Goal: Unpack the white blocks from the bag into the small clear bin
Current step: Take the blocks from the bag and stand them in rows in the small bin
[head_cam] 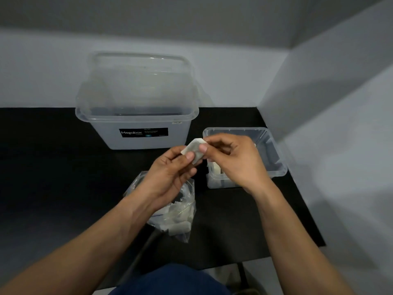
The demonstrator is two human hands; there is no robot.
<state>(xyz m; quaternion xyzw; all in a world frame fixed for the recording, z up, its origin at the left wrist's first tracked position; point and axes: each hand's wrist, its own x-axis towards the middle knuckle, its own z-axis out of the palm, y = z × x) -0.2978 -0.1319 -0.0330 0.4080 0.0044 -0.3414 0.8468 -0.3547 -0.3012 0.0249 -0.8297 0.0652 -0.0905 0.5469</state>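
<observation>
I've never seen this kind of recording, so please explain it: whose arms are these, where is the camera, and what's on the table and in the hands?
There is no machine here. A person works with bare hands, and the only camera sits on their head, looking forward and down. So the arms reaching in from below are their own. The left hand and right hand together pinch one white block above the black table. Under the left hand lies a clear bag with more white blocks in it. To the right stands a small clear bin, where the blocks are meant to go. Some white pieces seem to lie in its near corner already. At the back stands a big clear box labelled Megabox.
</observation>
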